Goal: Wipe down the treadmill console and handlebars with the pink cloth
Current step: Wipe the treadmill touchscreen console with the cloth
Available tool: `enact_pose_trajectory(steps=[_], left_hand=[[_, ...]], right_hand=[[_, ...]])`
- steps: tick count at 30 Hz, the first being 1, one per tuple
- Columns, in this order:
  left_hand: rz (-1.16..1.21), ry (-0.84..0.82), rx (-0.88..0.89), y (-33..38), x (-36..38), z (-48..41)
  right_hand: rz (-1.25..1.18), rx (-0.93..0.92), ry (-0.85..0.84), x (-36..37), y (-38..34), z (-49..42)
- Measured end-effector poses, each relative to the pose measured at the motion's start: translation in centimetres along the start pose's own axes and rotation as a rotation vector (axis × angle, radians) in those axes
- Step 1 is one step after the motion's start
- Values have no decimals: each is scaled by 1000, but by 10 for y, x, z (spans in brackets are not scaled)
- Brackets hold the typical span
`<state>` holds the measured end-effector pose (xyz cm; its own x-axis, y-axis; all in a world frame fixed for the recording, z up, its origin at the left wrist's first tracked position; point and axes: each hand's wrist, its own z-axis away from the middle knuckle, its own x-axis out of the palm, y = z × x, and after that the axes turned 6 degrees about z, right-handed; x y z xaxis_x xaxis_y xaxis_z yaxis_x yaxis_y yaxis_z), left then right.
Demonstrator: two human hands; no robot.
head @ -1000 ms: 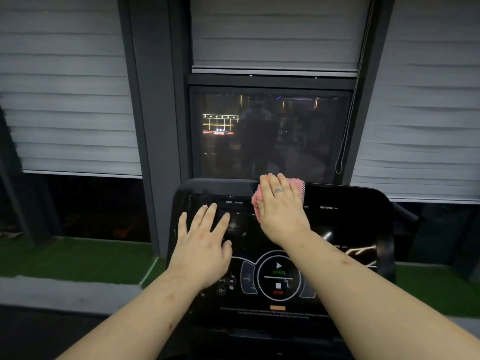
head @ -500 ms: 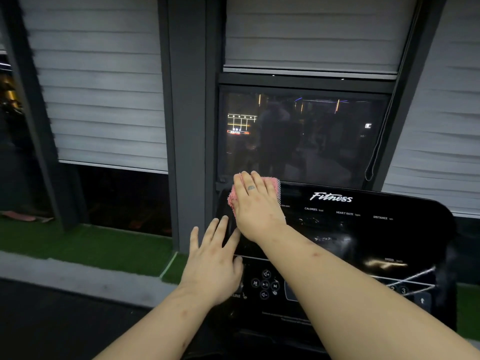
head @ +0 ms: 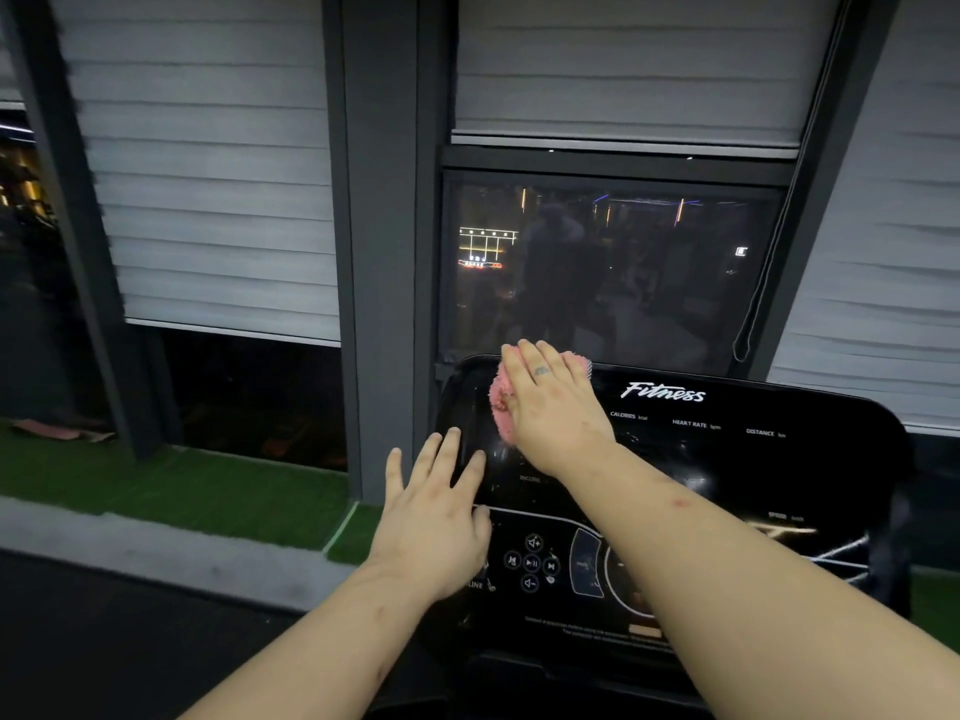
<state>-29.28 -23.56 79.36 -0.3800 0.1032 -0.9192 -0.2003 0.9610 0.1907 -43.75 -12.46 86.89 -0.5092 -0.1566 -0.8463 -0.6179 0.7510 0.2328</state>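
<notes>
The black glossy treadmill console (head: 727, 459) fills the lower right, with "Fitness" lettering and button icons on it. My right hand (head: 553, 402) lies flat on the pink cloth (head: 501, 402) and presses it against the console's upper left corner; the cloth shows beside and beyond my fingers. My left hand (head: 434, 511) rests flat with spread, straight fingers on the console's left edge, just below the cloth. No handlebars are visible.
Straight ahead is a dark window (head: 608, 272) with grey blinds (head: 208, 174) to either side and a dark pillar (head: 384, 241). A blind cord (head: 748, 335) hangs at the right. A strip of green turf (head: 156, 491) and a grey kerb run along the floor on the left.
My right hand has swept the cloth leftward along the console's top, from its middle to the upper left corner. My view has turned left; the left hand sits nearer the console's left edge.
</notes>
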Motion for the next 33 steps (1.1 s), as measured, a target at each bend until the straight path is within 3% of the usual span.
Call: enact_pose_trajectory(steps=[15, 20, 33], left_hand=[[-4, 0, -6, 0, 2, 1], [7, -3, 10, -2, 2, 0], [45, -8, 31, -4, 3, -1]], right_hand=[[6, 265, 5, 7, 119, 62], [-15, 283, 44, 5, 87, 48], [-39, 58, -9, -5, -51, -20]])
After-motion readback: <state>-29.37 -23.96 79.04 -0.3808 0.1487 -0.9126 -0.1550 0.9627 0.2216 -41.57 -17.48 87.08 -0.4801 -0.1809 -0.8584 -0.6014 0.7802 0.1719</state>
